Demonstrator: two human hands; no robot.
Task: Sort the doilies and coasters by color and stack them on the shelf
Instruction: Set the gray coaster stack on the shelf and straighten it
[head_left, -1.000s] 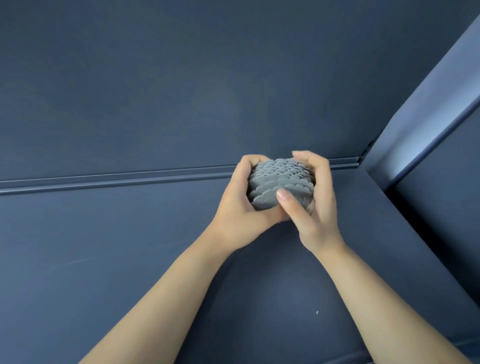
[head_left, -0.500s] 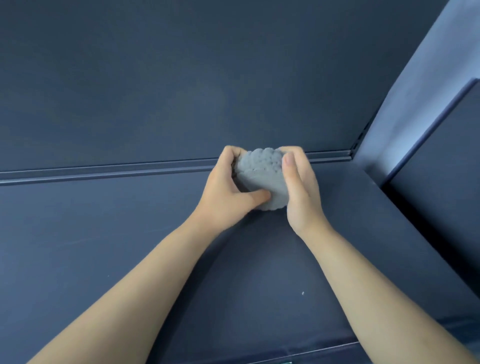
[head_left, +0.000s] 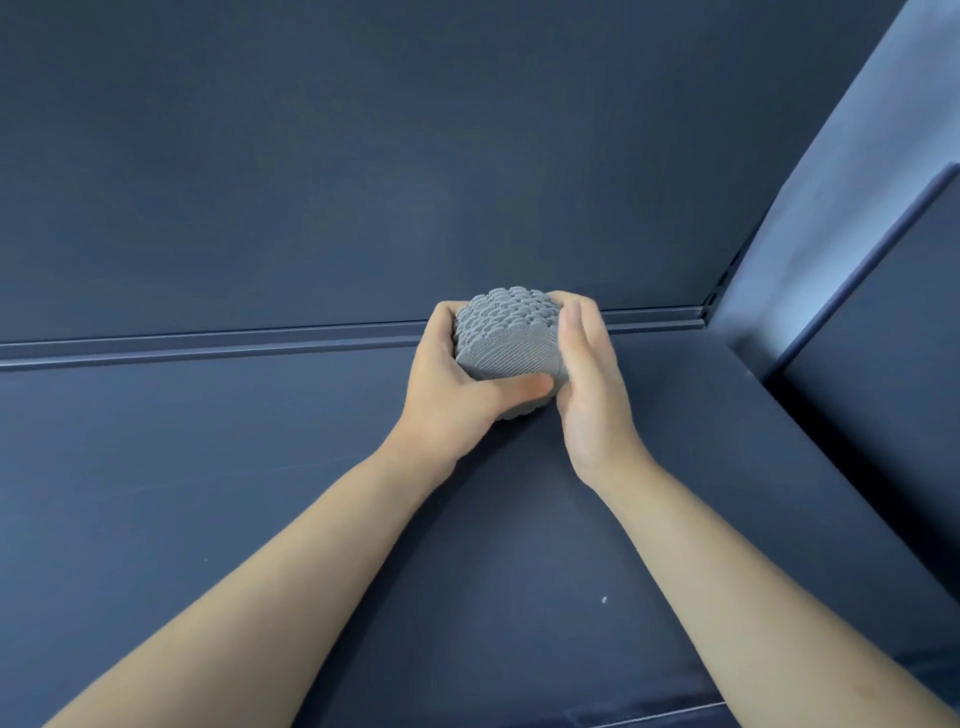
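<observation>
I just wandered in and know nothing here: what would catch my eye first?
A stack of grey lacy scalloped coasters is at the centre, clasped between the left hand and the right hand. It is on or just above a dark blue shelf, near the back rail; a paler blue side panel rises at the right.

**Stack of doilies** (head_left: 506, 345): uniform mid-grey. The stacked rims form a scalloped, scale-like openwork pattern, and the face turned toward the camera carries a fine, even mesh texture.

**Shelf** (head_left: 260, 519): plain matt dark blue, with a faint pale streak (head_left: 208, 480) toward its left edge and one small white speck (head_left: 604, 599) nearer its front edge.

**Back panel** (head_left: 363, 156): deeper navy, unpatterned.

**Rail** (head_left: 208, 345) along the shelf's rear edge: the same blue, with a thin lighter line.

**Side wall** (head_left: 841, 197) at the shelf's right edge: paler lavender-blue, beside a dark navy panel (head_left: 883, 338).
</observation>
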